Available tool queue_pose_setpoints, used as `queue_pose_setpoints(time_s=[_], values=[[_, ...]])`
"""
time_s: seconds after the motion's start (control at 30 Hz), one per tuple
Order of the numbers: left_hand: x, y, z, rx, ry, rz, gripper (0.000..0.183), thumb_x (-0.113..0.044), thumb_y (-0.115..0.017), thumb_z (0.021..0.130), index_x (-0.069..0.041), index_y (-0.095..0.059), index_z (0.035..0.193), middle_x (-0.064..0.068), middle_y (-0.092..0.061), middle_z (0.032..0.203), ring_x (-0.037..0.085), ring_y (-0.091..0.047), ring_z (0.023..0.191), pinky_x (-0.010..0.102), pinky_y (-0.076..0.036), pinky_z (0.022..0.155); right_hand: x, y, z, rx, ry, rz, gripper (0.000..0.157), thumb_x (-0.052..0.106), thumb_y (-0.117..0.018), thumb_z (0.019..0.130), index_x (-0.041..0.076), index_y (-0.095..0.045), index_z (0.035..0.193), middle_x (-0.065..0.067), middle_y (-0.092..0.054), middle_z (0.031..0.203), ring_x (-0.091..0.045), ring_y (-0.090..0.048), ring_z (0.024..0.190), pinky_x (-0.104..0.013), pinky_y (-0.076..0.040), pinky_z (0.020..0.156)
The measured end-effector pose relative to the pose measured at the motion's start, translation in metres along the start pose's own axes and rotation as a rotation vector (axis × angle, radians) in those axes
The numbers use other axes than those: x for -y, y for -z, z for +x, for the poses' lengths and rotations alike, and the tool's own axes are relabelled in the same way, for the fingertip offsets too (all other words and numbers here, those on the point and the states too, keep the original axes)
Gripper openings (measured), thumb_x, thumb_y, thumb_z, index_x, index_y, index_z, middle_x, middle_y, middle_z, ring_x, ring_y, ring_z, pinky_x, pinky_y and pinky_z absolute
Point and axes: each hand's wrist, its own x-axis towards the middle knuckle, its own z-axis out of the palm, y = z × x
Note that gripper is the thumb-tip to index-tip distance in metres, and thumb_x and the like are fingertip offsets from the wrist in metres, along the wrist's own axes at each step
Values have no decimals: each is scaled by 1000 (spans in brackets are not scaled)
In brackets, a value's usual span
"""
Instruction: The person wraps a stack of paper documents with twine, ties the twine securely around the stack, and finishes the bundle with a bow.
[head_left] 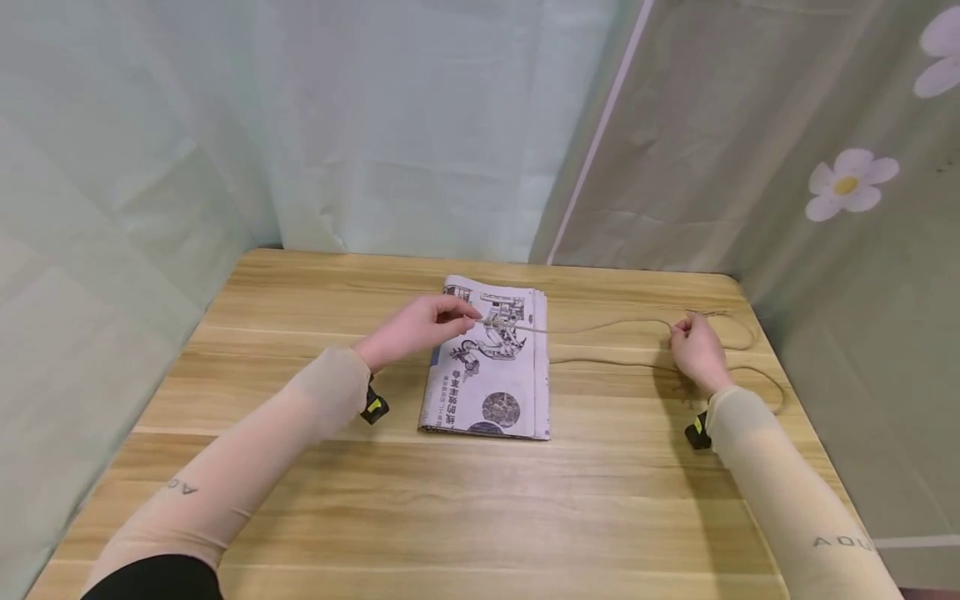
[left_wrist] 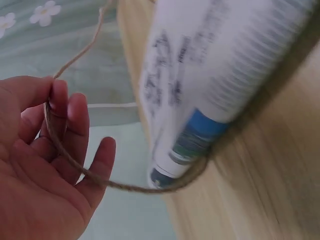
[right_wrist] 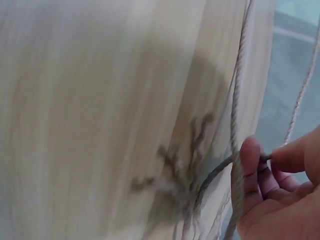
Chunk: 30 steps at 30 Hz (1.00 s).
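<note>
A folded newspaper (head_left: 487, 375) lies on the wooden table. Above it, my left hand (head_left: 426, 327) pinches a thin brown cord (head_left: 592, 328) between thumb and forefinger. In the left wrist view the cord (left_wrist: 125, 188) loops below the fingers and passes under the folded edge of the newspaper (left_wrist: 185, 120). To the right of the paper, my right hand (head_left: 699, 354) pinches the cord, which runs slack between both hands. In the right wrist view another stretch of cord (right_wrist: 239, 75) crosses by the fingertips, and blurred frayed strands (right_wrist: 172, 172) hang near them.
Loose cord curves (head_left: 750, 337) lie by the right edge of the table (head_left: 480, 508). Pale fabric curtains (head_left: 420, 125) hang behind and on both sides, close to the table's edges. A black wrist camera (head_left: 374, 406) sits under the left wrist.
</note>
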Motion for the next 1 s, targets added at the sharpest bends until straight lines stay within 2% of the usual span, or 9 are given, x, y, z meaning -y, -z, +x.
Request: queue_pose_setpoints(time_s=[0.1, 0.17, 0.27, 0.33, 0.47, 0.57, 0.67, 0.83, 1.0], values=[[7, -4, -1, -11, 9, 67, 25, -26, -65, 103, -17, -72, 124, -2, -68, 118, 16, -62, 105, 37, -52, 94, -4, 1, -1, -21, 2, -53, 31, 19, -37, 106, -6, -49, 121, -23, -56, 104, -34, -57, 86, -46, -47, 77], [9, -5, -1, -17, 12, 90, 23, -26, -65, 103, -18, -73, 122, -2, -69, 116, 16, -62, 103, 36, -52, 91, -3, -2, -2, -52, 64, -106, 31, 16, -42, 104, -7, -53, 121, -25, -58, 108, -40, -57, 96, -52, -46, 84], [12, -6, -1, -19, 2, 101, 21, -25, -64, 103, -17, -74, 120, -2, -69, 115, 16, -62, 101, 36, -52, 90, 9, -14, -7, -73, 214, -168, 30, 11, -49, 101, -6, -59, 124, -26, -60, 119, -45, -52, 110, -59, -41, 94], [13, -5, -1, -25, -4, 108, 21, -24, -64, 103, -17, -74, 120, -2, -70, 114, 15, -62, 102, 36, -52, 92, 23, -27, -9, -55, 341, -216, 30, 8, -54, 100, -3, -62, 127, -25, -61, 125, -44, -50, 117, -59, -39, 99], [12, -7, 0, -47, -7, 106, 20, -23, -65, 102, -16, -75, 119, -1, -70, 114, 16, -62, 103, 37, -51, 94, 48, -57, -12, 21, 567, -293, 29, 8, -64, 99, 5, -66, 128, -16, -64, 127, -36, -53, 115, -53, -45, 99], [11, -10, 0, -54, -12, 96, 20, -23, -66, 102, -16, -75, 119, 0, -70, 114, 17, -62, 102, 37, -51, 92, 55, -71, -12, 33, 652, -341, 19, 12, -69, 98, 9, -71, 117, -12, -65, 121, -32, -55, 111, -49, -50, 94], [11, -12, 0, -54, -12, 94, 20, -23, -65, 102, -17, -75, 118, -1, -70, 115, 17, -61, 99, 36, -51, 89, 57, -71, -12, 39, 607, -320, 12, 15, -67, 100, 8, -71, 109, -11, -67, 115, -32, -57, 107, -49, -52, 88], [16, -12, -2, -57, 1, 107, 23, -22, -63, 103, -16, -73, 123, 0, -68, 118, 19, -59, 93, 37, -51, 81, 52, -52, -8, -37, 412, -167, 18, 16, -56, 106, 2, -65, 112, -16, -69, 108, -34, -62, 99, -51, -51, 84], [22, -12, -5, -44, 12, 143, 25, -21, -64, 103, -14, -72, 124, 3, -70, 118, 18, -61, 97, 37, -52, 88, 37, -38, -3, -90, 322, -111, 22, 19, -54, 107, 0, -63, 114, -18, -68, 106, -32, -62, 91, -49, -50, 79]])
